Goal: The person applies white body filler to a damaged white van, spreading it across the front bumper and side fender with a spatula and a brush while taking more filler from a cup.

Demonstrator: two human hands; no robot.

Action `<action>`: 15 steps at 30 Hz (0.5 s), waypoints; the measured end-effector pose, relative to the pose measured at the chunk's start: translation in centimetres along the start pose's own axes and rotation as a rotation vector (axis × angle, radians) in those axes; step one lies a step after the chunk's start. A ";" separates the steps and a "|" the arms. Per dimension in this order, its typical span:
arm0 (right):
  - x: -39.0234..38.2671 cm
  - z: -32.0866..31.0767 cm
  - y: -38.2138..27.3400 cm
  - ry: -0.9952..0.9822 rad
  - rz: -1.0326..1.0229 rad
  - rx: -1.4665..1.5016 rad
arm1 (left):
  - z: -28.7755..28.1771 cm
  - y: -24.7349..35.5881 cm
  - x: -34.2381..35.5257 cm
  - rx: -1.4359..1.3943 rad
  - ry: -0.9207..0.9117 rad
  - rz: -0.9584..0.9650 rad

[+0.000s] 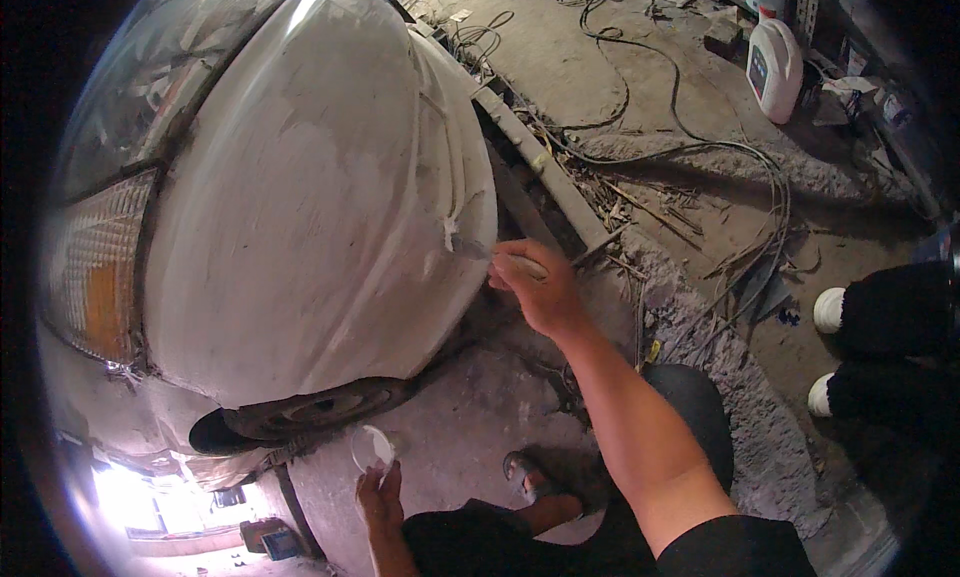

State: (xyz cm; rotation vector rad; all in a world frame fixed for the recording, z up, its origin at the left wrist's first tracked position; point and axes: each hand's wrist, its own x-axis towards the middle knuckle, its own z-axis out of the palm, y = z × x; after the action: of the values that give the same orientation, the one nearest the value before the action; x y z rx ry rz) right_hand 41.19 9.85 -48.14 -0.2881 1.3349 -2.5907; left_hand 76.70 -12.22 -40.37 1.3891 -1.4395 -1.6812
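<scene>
My right hand [530, 282] grips a putty knife [525, 264], its blade near the edge of a white car body panel [280, 217] where a smear of pale paste [450, 232] sits. The panel has dull patches, scuffs and a long crease. Low in the view, my left hand [380, 492] is closed on a small round container [374, 447] with white paste in it. A headlight [95, 267] with an orange section is at the left, and part of a dark wheel [310, 412] shows under the panel.
Cables [680, 107], sticks and rubble lie on rough broken concrete [700, 407] to the right. A white jug [775, 72] stands top right. Another person's dark-clothed legs with white shoes [830, 312] are at the right edge. A bright opening [150, 497] shows lower left.
</scene>
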 end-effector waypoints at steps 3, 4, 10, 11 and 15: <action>0.8 -1.5 -0.8 -0.035 0.109 0.155 | -0.2 -0.1 0.3 -0.006 0.002 0.006; 1.9 -2.5 -0.6 -0.052 0.132 0.157 | 0.0 -0.1 -0.1 -0.040 0.014 -0.010; 8.8 -4.6 0.7 -0.025 0.122 0.041 | -0.4 -0.9 0.4 0.144 -0.019 0.050; 9.3 -4.1 0.5 -0.002 0.125 0.002 | -0.7 -0.9 0.3 0.195 -0.016 0.065; 8.5 -3.1 -0.9 -0.041 0.023 -0.311 | -4.2 -1.4 0.8 0.921 -0.061 0.339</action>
State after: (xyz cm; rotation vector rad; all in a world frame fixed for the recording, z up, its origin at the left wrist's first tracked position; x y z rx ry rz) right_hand 32.12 10.45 -48.51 -0.3708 1.7137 -2.3389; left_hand 80.58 -14.15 -41.53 1.3785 -2.4832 -0.8476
